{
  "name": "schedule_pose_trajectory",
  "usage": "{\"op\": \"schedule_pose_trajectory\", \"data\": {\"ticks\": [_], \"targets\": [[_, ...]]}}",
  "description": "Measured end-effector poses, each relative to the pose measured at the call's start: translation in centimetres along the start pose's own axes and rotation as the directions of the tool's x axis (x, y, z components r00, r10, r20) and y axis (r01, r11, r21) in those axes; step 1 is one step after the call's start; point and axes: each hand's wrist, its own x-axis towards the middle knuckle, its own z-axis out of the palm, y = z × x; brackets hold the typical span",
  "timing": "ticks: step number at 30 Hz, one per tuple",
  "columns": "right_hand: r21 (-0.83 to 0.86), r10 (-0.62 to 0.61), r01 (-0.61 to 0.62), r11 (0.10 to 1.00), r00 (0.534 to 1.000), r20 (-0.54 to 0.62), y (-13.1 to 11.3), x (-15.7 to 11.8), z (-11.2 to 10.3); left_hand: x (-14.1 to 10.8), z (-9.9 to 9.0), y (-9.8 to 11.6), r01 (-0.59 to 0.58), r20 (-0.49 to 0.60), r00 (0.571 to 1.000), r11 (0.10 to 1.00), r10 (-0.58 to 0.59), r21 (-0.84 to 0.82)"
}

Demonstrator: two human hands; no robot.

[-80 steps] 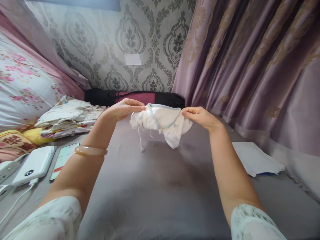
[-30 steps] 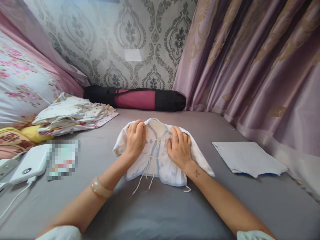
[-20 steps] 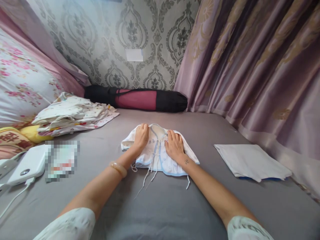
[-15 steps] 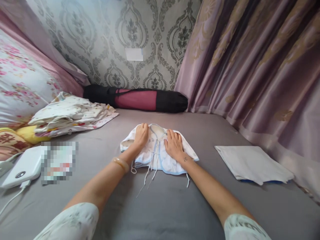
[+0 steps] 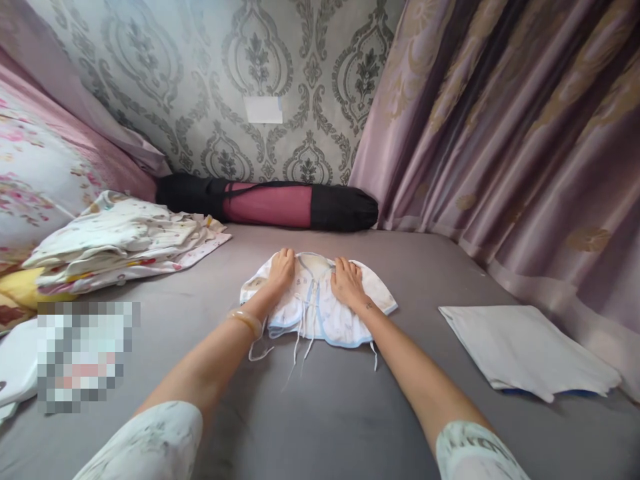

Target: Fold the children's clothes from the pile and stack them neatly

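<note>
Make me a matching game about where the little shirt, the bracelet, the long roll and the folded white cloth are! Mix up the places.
Things:
1. little shirt
2. bracelet
3. long roll
4. folded white cloth

Places:
A. around the left arm
B. at the back, by the patterned wall
C. on the grey sheet, right of the right arm
D. under the left hand and the right hand

Right pairs: 1-D, 2-A, 3-B, 4-C
</note>
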Motion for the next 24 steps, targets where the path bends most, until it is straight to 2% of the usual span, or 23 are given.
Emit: {"op": "schedule_pose_trajectory", "data": {"ticks": [4,8,14,21,24], "targets": [[0.037,0.059,-0.063,0.997,0.994,0.096,1.2,1.9,-0.2,1.2,0.9,-1.4,-0.021,-0.011,1.000,0.995,0.020,-0.102],[0.057,0.077,-0.085,0.995,0.987,0.138,2.0,3.3,-0.7,2.3,1.3,-2.1,-0.001,0.054,0.998,0.991,0.008,-0.136],[0.016,0.168,-0.172,0.985,0.974,0.151,1.9,4.9,-0.6,3.2,0.9,-0.9,0.160,0.105,0.983,0.986,-0.153,-0.054],[0.006,0.273,-0.276,0.961,0.955,0.118,1.1,5.0,0.7,3.5,1.2,0.3,0.281,0.121,0.952,0.959,-0.281,0.018],[0.040,0.269,-0.275,0.960,0.956,0.119,1.3,5.0,0.9,3.4,1.1,0.6,0.292,0.126,0.948,0.956,-0.293,0.029]]}}
